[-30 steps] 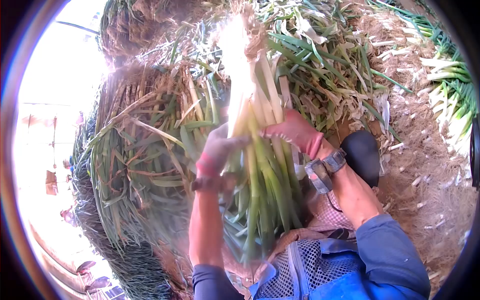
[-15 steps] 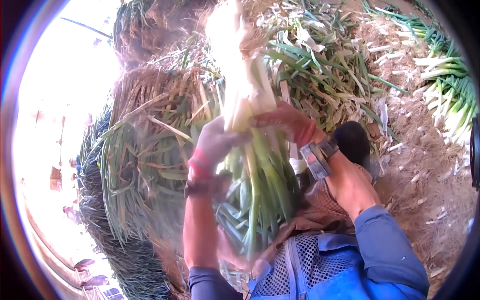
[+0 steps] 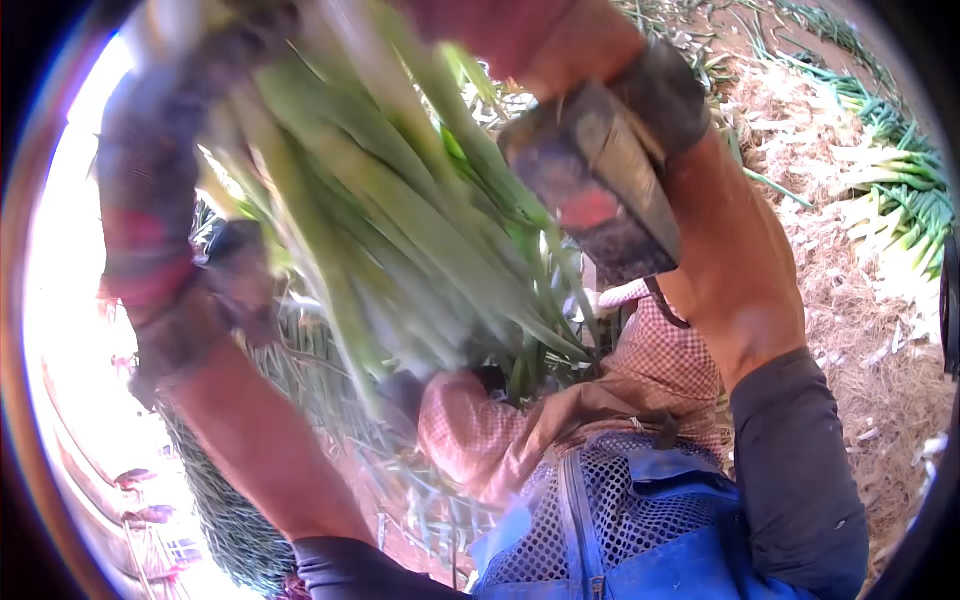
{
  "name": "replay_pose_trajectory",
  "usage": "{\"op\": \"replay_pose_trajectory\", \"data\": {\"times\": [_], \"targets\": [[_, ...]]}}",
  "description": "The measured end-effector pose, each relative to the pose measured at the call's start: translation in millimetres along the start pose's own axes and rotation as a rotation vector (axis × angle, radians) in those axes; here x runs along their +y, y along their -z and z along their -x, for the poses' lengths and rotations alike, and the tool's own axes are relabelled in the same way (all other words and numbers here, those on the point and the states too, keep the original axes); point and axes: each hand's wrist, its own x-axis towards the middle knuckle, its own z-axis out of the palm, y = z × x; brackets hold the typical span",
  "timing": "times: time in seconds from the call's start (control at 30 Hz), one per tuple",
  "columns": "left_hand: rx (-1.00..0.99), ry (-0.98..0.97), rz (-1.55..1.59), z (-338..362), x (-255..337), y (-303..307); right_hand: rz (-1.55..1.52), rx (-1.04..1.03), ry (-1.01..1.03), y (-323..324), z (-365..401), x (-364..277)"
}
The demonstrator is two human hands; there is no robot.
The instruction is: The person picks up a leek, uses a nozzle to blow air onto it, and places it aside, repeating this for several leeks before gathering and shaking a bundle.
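Note:
Close to the camera, a bunch of long green onions hangs with its broad green leaves sloping down to the right. Its upper end runs out past the top edge. My left hand, gloved and smeared by motion, curls round the bunch at the upper left. At the top, my right hand, in a reddish glove, grips the bunch from the other side; its fingertips are cut off. A worn rectangular device is strapped to my right wrist.
Rows of green onions lie at the far right on ground strewn with dry roots. A stack of dark green onion leaves stands at the lower left. My checked trouser legs are below the bunch.
Both hands have lifted the bunch up towards the camera, and it now appears larger and tilted. My left hand has swung to the upper left, my right hand to the top.

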Motion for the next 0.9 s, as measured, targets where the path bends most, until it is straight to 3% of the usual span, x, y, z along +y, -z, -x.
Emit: {"op": "replay_pose_trajectory", "data": {"times": [0.1,0.2,0.33,0.43,0.5,0.53,0.57,0.63,0.67,0.7,0.77,0.83,0.87,0.9], "targets": [[-0.089,-0.064,-0.205,7.5,89.7,-1.4,-0.052,0.11,0.134,-5.4,-16.8,-27.6],[-0.109,-0.018,-0.403,5.3,128.4,8.4,-0.136,0.219,0.264,-20.9,-24.8,-43.9],[-0.191,0.102,-0.712,14.3,122.9,27.4,-0.296,0.346,0.398,-56.0,-12.3,-53.6],[-0.426,0.385,-1.207,37.5,88.1,12.9,-0.5,0.347,0.376,-106.1,40.3,-36.6],[-0.095,0.17,0.584,114.7,-15.4,12.7,-0.395,0.082,0.105,-131.9,94.6,-29.0],[-0.091,0.185,0.582,114.1,-12.7,2.0,-0.817,0.07,-0.134,-142.4,115.9,-41.1],[-0.145,0.455,0.222,107.3,-8.9,-23.5,-1.23,0.056,-0.387,-152.7,133.0,-49.1],[-0.251,0.961,-0.513,108.8,-3.1,-65.3,-1.777,0.026,-0.766,-189.3,170.0,-32.3],[-0.088,0.751,-0.209,168.7,-51.5,-66.0,-1.836,0.003,-0.953,-190.5,183.5,-36.7],[0.076,0.521,0.08,234.5,-105.6,-71.5,-1.636,0.007,-0.96,-183.6,197.8,-47.4],[0.11,0.768,0.177,264.8,-116.9,-119.1,-1.628,-0.217,-1.124,-201.7,239.7,-15.4],[-0.155,1.067,-0.056,233.9,-71.3,-154.1,-1.523,-0.202,-1.051,-201.9,268.8,-4.6],[-0.115,1.024,-0.001,244.1,-72.3,-174.7,-1.61,-0.112,-1.198,-198.6,280.6,-0.8],[-0.074,0.982,0.053,258.1,-76.6,-192.1,-1.645,-0.225,-1.147,-187.7,287.2,13.2]]}}
